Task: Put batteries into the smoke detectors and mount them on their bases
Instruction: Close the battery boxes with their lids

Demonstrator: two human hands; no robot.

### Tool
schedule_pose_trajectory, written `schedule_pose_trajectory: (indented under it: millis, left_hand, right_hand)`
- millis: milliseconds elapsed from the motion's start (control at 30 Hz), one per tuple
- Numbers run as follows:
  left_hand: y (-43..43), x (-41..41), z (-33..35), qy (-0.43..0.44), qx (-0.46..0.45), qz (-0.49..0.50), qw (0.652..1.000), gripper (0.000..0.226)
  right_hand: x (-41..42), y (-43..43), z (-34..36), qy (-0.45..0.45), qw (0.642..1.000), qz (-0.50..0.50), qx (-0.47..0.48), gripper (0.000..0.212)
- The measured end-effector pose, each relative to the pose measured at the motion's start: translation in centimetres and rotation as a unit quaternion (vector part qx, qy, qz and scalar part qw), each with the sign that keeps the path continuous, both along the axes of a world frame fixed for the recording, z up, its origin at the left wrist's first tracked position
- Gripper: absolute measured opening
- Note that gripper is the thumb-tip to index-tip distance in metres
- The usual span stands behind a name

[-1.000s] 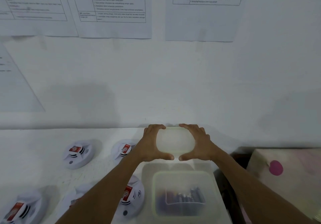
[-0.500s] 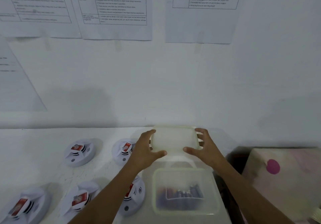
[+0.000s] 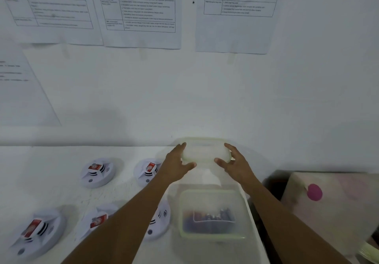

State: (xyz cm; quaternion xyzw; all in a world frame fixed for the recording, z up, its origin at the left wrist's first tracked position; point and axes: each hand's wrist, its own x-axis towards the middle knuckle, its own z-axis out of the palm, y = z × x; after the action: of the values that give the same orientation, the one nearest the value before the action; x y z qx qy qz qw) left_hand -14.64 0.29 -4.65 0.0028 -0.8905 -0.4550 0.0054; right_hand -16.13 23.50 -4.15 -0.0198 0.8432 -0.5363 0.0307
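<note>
Plainly, the step in hand is parking the translucent lid (image 3: 206, 152) at the back of the white table (image 3: 51, 173), just below centre of the frame, so the open container (image 3: 211, 191) in the lower middle can be reached. The left hand (image 3: 176, 162) and right hand (image 3: 235, 164) flank the lid's short ends with spread, lightly bent fingers and thumbs at its near edge. Whether they press on it or only bracket it I cannot tell. To do this well, I judge the lid should lie flat near the wall, away from the container's mouth and from the closest smoke detector (image 3: 147, 171), so nothing slides when a hand comes for the batteries (image 3: 213, 218), the dark pile in the container's bottom. Four more smoke detectors (image 3: 97, 171) sit toward the lower left, each round, pale and on the table. None is visibly seated on a separate base. Each carries a red label with a pale mark, too blurred to read. The printed sheets (image 3: 141, 7) taped along the top of the frame show ruled tables of text, none of it legible. At lower right a pale box (image 3: 338, 202) bears a pink dot (image 3: 314, 192) and no writing.
</note>
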Motion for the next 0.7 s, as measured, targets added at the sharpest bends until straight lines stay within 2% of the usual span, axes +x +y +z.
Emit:
schedule_pose_trajectory:
  millis: [100,233,300,467,600,700]
  left_hand:
    - [0.1,1.8,1.1,0.035,-0.061,-0.001,0.998,0.089]
    - [1.2,7.5,2.1,0.12,-0.02,-0.007,0.993,0.06]
    - [2.0,10.9,1.7,0.126,-0.048,-0.039,0.99,0.053]
    - [2.9,17.0,-0.7,0.09,-0.108,-0.074,0.987,0.086]
    - [3.1,19.0,-1.2,0.082,-0.069,0.001,0.994,0.091]
    - [3.5,19.7,-1.6,0.088,-0.027,0.039,0.995,0.088]
  right_hand:
    - [1.4,0.5,1.2,0.044,0.999,-0.02,0.0,0.071]
    - [6.1,1.8,1.8,0.078,0.995,-0.051,-0.036,0.03]
    - [9.1,2.1,1.1,0.079,0.996,-0.042,-0.026,0.022]
    - [15.1,2.1,-1.5,0.099,0.994,0.027,0.029,0.035]
    - [18.6,2.0,-3.1,0.108,0.994,0.033,0.005,0.058]
    - [19.1,1.9,-3.3,0.123,0.992,0.014,-0.008,0.063]
